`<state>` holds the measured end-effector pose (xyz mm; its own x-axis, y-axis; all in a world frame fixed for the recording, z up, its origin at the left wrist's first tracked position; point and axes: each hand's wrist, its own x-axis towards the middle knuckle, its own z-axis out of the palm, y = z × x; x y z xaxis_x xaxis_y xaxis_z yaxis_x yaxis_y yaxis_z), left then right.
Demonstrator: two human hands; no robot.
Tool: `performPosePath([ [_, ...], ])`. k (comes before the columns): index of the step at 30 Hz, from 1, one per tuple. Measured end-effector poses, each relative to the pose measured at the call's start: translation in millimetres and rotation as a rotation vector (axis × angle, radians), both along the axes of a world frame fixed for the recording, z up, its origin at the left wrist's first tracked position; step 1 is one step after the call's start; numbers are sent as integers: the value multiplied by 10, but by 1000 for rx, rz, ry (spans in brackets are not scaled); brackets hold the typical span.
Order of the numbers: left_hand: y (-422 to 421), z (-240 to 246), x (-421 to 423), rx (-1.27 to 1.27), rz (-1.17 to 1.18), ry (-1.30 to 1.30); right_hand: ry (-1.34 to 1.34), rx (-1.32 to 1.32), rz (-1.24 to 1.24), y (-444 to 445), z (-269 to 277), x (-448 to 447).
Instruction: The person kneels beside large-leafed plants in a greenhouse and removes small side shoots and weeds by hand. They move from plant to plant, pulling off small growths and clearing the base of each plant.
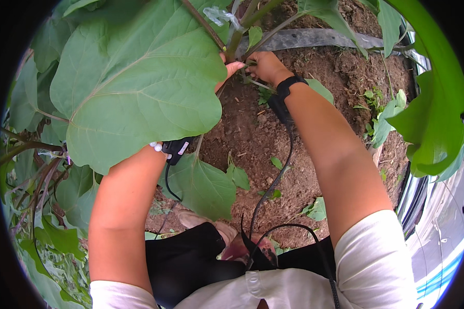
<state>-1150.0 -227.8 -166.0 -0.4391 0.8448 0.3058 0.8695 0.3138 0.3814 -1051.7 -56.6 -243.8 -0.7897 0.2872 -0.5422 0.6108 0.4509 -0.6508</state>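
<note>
Low on the main stem (236,40) of a leafy plant, likely an eggplant, both hands meet. My left hand (231,71) is mostly hidden by a broad green leaf (139,85); its thumb shows across the stem base, and its grip is concealed. From the right, my right hand (266,66) has its fingertips pinched together on a thin green side shoot (251,63), close to the left thumb. A thin pale stalk (260,83) runs down below those fingers. Clear plastic tape (222,16) is tied around the stem above the hands.
Brown soil (263,131) bears scattered leaves and small weeds. A grey drip tape (313,38) crosses behind the stem. Black cables (272,185) hang from both wrist devices. More foliage (42,166) crowds the left; plastic sheeting (437,216) lines the right. A large leaf (437,104) overhangs there.
</note>
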Motion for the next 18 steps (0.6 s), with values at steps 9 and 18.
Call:
performPosePath([
  [9, -19, -2, 36, -58, -4, -257, -162, 35, -2, 63, -248, 52],
  [18, -36, 1, 14, -136, 14, -385, -59, 18, -35, 86, -243, 13],
])
